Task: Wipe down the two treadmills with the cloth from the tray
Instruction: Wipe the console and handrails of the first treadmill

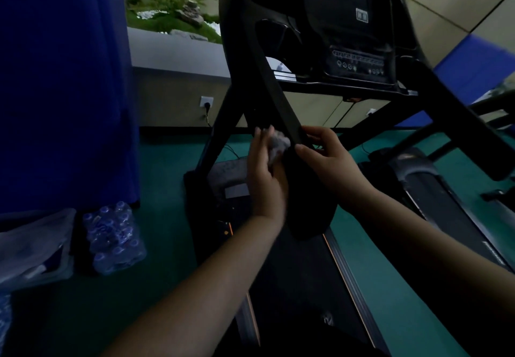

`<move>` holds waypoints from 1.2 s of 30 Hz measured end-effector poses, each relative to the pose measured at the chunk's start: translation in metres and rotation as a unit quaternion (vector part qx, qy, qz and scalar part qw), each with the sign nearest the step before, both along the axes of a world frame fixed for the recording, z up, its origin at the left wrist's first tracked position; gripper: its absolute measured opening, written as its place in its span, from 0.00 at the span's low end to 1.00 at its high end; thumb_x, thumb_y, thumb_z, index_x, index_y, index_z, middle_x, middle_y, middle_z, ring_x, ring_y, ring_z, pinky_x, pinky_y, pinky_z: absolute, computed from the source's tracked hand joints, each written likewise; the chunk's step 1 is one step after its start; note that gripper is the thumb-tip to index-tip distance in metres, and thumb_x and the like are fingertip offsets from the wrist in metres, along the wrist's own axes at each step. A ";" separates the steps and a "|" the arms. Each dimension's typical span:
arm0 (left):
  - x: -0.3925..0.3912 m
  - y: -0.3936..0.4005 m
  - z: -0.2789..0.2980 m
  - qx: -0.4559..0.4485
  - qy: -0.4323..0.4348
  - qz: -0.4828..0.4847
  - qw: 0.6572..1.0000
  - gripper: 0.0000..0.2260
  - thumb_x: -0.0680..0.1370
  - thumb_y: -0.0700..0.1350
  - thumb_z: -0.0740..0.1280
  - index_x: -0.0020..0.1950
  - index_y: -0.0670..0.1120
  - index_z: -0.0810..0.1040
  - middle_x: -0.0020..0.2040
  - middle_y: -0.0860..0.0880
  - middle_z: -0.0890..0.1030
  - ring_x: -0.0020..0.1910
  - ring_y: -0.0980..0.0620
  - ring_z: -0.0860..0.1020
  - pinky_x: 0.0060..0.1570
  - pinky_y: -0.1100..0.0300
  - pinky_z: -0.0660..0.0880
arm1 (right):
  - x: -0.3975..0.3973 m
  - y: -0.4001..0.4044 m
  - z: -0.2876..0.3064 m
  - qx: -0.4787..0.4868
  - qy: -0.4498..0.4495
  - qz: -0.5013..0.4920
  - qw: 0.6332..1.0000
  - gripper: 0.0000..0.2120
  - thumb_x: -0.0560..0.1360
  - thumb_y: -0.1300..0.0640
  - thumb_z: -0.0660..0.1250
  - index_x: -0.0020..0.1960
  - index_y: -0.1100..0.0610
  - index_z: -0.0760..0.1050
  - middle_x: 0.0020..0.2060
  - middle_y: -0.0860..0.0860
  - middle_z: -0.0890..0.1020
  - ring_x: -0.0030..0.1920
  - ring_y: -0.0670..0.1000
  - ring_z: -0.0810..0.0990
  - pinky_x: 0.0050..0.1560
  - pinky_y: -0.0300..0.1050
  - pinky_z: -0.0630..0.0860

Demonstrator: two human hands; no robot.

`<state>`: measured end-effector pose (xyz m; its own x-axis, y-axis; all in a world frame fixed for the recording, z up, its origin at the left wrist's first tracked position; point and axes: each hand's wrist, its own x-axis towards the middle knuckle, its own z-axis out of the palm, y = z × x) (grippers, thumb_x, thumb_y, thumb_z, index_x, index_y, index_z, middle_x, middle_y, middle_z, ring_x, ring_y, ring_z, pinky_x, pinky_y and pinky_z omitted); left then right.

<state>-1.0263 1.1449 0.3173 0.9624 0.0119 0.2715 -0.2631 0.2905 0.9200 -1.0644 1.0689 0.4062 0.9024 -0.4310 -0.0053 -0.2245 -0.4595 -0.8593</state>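
Grey cloth [277, 145], bunched, sits against the left side of the black handrail [281, 97] of the near treadmill [303, 287]. I see my left hand [266, 173] pressing it there, fingers curled round the wad and gripping it. My right hand [326, 159] is on the other side of the same rail, thumb and fingers clamped across the bar's lower stretch, just beside the cloth but not touching it as far as I can tell.

Rail runs up and away to the console [354, 30], dark screen on top, a row of small buttons under it. Running belt lies below my forearms, orange trim along its edge.

Second treadmill [434, 189] stands to the right, parallel, its own handrail [457, 122] crossing the upper right.

Green floor [167, 167] all round. Shrink-wrapped pack of water bottles [114, 239] on the floor at left, near a blue curtain [64, 83]. Wall socket [206, 102] with a plugged lead behind the left upright. Planter with ferns and stones [172, 14] on the ledge above. Light is dim; fine detail is lost.
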 end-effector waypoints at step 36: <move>0.049 0.006 0.008 0.038 0.009 -0.019 0.999 0.17 0.80 0.37 0.60 0.69 0.43 0.69 0.69 0.47 0.69 0.67 0.56 0.68 0.64 0.73 0.64 | 0.023 -0.003 -0.002 -0.079 0.001 0.001 0.997 0.22 0.73 0.51 0.71 0.65 0.43 0.71 0.57 0.41 0.77 0.43 0.37 0.81 0.36 0.31 0.77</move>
<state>-0.9776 1.1505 0.3252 0.9666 -0.0449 0.2525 -0.2361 0.2288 0.9444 -1.0411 1.0660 0.4046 0.9030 -0.4253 0.0615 -0.2249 -0.5898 -0.7756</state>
